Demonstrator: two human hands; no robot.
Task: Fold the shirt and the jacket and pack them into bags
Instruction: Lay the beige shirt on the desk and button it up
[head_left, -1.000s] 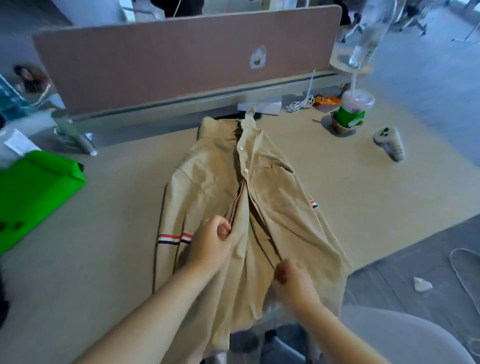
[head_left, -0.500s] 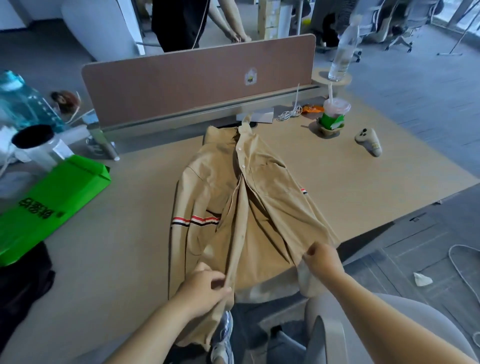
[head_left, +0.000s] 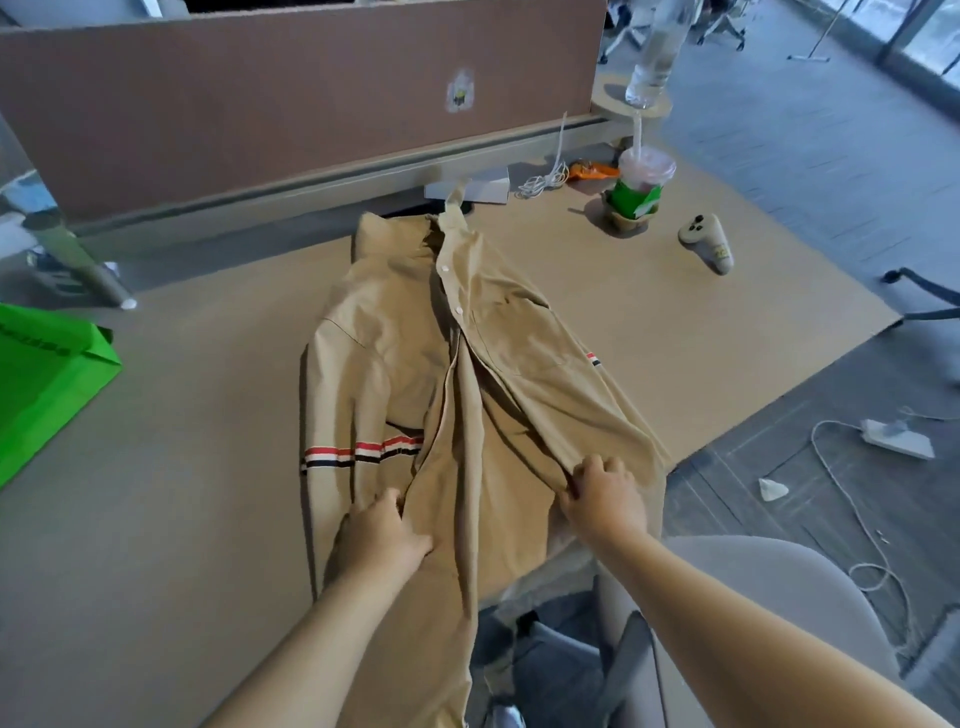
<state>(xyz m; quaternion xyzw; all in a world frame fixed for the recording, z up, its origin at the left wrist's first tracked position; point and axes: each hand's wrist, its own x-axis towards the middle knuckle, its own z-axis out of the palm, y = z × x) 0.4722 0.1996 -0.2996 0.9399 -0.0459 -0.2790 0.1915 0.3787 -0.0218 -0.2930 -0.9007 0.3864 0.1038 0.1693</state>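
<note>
Your left grip (head_left: 382, 535) pinches the shirt (head_left: 498, 395) close to its hem, thumb and fingers closed on the cloth beside the front opening. Your right grip (head_left: 602, 493) is curled round a ridge of cloth on the other front panel, close to the near edge of the surface (head_left: 156, 519).

The hem hangs off that edge toward the grey chair (head_left: 779, 597). The shirt lies face up with its collar away from you. The upper buttons look fastened, and the lower front gapes between your hands. The striped sleeve (head_left: 363, 452) is laid in across the body on your left.

Off to the left, the green bag (head_left: 41, 389) lies flat on the surface, well apart from the shirt. Further back on the right stand a cup (head_left: 641, 187) and a controller (head_left: 709, 241), with the partition (head_left: 260, 104) behind.

By my reading you are early in the task. The shirt is spread out and one sleeve is in, but the body is creased and not yet folded down to a packet. Nothing looks packed, and the jacket is not in view.
</note>
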